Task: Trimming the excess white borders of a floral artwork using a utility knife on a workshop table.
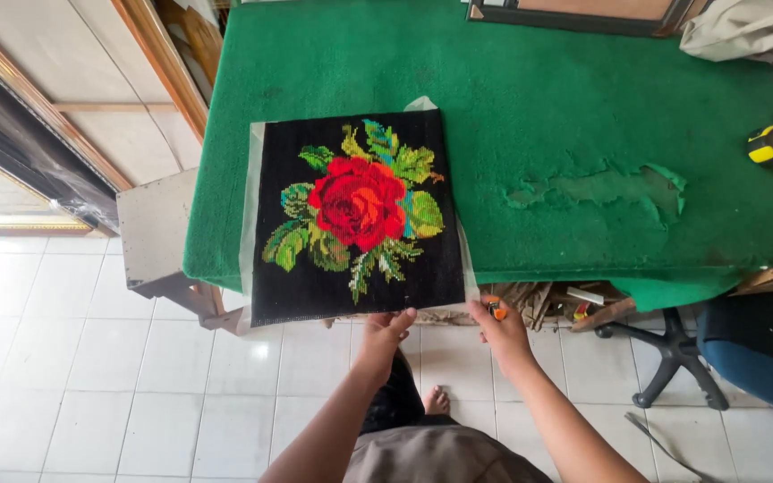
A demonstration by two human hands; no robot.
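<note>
A black cross-stitch panel [351, 215] with a red rose and green leaves lies on the green felt table [547, 116], its near edge hanging over the table's front. My left hand [385, 334] pinches the panel's bottom edge near the middle. My right hand [496, 329] is at the bottom right corner, touching the pale backing border there; a small orange object [496, 310] shows at its fingers.
A torn patch [597, 186] marks the felt to the right. A yellow tape measure [768, 146] and wood pieces lie at the right edge. A picture frame [583, 13] rests at the far side. An office chair [726, 353] stands right; frames lean left.
</note>
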